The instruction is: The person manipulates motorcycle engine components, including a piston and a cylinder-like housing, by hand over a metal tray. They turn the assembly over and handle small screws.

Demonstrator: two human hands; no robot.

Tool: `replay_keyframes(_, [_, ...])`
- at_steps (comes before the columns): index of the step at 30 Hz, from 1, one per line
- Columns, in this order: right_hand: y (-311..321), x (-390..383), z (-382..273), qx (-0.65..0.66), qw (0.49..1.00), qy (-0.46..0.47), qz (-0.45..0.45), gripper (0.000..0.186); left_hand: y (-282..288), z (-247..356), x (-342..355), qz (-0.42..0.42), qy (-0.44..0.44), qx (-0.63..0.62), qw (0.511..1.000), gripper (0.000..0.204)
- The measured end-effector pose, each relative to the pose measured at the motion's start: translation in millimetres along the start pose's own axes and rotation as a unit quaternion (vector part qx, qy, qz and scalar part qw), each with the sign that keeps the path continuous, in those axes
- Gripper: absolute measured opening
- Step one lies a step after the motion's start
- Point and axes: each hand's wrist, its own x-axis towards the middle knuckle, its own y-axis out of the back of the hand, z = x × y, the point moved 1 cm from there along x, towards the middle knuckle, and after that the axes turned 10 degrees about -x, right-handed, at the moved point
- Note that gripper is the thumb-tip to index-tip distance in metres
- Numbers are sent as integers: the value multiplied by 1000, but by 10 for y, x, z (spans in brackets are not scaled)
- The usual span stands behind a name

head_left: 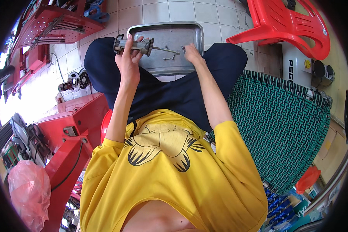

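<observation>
My left hand [129, 60] is wrapped round a grey metal hub-like part [145, 46] with dark, wider ends. From its right end a thin metal rod [164, 49] sticks out over the tray, pointing toward my right hand. Close to the rod's tip, my right hand [192, 53] has its fingers pinched together at a small metal piece, too small to name. Beneath both hands lies a shallow metal tray [166, 70] between my legs. A few small bolt-like pieces [169, 58] rest in it below the rod.
At the upper right stands a red plastic chair [282, 27], with a green woven seat [278, 127] on my right. Red metal stands [81, 116] are on my left, near a chain sprocket [74, 81] on the tiled floor. A pink plastic bag [29, 193] hangs lower left.
</observation>
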Motion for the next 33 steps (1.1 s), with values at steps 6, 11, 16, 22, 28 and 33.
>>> replay_keyframes(6, [1166, -512, -556, 517, 848, 94, -68, 54, -100, 108, -35, -69, -9, 64, 996, 48])
replay_keyframes(11, [1754, -1236, -902, 468, 858, 172, -123, 56, -322, 58, 6, -214, 2, -20, 977, 48])
replay_keyframes(16, [1947, -1525, -1158, 424, 886, 121, 143, 20, -524, 128, -32, -295, -18, -56, 954, 52])
replay_keyframes(22, [2027, -1546, -1103, 477, 869, 113, 62, 20, -551, 249, -73, -359, -32, -94, 928, 48])
replay_keyframes(28, [1977, -1593, -1198, 433, 867, 163, 184, 21, -539, 257, -84, -372, -35, -99, 922, 54])
replay_keyframes(33, [1923, -1552, -1099, 575, 799, 169, -35, 17, -596, 261, -76, -341, -39, -43, 938, 77])
